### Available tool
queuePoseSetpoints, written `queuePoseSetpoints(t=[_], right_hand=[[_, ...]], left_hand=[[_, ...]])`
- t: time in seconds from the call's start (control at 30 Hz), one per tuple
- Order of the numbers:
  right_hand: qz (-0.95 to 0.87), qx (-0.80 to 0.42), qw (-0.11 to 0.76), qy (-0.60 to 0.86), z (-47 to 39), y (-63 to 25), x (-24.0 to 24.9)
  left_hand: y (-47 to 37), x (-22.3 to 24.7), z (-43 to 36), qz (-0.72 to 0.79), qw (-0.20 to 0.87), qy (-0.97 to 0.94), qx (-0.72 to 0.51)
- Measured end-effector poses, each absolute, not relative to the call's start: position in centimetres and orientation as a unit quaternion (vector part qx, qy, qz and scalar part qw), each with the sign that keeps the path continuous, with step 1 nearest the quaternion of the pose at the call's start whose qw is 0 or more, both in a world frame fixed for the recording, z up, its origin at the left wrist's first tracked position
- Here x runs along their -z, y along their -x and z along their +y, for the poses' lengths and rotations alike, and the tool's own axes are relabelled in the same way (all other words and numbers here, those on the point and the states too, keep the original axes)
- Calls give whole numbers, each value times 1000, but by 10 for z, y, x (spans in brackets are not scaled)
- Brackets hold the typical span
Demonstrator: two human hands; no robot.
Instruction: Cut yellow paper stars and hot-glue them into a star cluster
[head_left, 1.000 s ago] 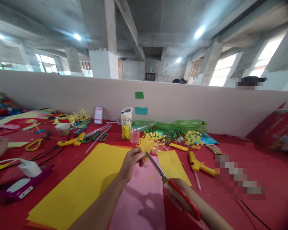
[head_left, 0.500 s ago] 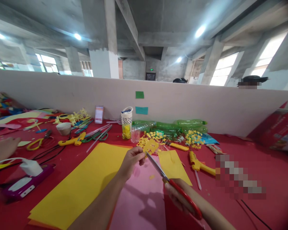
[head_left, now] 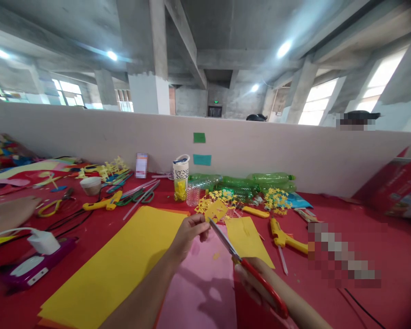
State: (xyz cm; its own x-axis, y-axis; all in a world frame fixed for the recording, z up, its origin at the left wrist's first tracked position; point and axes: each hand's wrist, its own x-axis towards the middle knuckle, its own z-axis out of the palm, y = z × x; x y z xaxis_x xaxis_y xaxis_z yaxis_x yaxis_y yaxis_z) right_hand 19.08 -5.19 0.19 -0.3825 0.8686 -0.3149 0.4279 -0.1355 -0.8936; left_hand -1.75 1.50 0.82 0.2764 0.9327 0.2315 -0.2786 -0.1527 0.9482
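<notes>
Between the thumb and fingers of my left hand [head_left: 193,233] is a small piece of yellow paper [head_left: 216,209]. My right hand [head_left: 255,278] is wrapped round the red handles of a pair of scissors [head_left: 226,240], whose blade tips meet the paper's lower edge near my left fingertips. Below both hands lies a pink sheet [head_left: 198,292] with a small yellow scrap [head_left: 216,256] on it. A larger yellow piece of paper [head_left: 248,237] rests just right of the held one. Behind the paper sits a cluster of yellow star cut-outs [head_left: 208,197].
Yellow sheets [head_left: 123,256] are stacked at left. A yellow glue gun [head_left: 286,240] lies at right, another glue gun [head_left: 104,202] at left. Green bottles [head_left: 239,185] line the partition [head_left: 123,137]. A purple power strip [head_left: 37,269] and another person's hand [head_left: 15,212] are at far left.
The held yellow paper has tilted slightly, while the scissors stay at its edge. At far left the other person's hand has moved right, further into view.
</notes>
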Motion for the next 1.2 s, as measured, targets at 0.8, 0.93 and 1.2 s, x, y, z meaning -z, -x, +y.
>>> queuePoseSetpoints(t=[0.8, 0.93, 1.2], right_hand=[[-640, -521, 217, 521, -60, -189, -6], [-626, -529, 201, 537, -57, -189, -4], [-633, -537, 181, 528, -52, -192, -1]], left_hand=[[15, -6, 16, 305, 574, -521, -553], [14, -6, 16, 309, 574, -521, -551], [15, -5, 16, 309, 568, -526, -553]])
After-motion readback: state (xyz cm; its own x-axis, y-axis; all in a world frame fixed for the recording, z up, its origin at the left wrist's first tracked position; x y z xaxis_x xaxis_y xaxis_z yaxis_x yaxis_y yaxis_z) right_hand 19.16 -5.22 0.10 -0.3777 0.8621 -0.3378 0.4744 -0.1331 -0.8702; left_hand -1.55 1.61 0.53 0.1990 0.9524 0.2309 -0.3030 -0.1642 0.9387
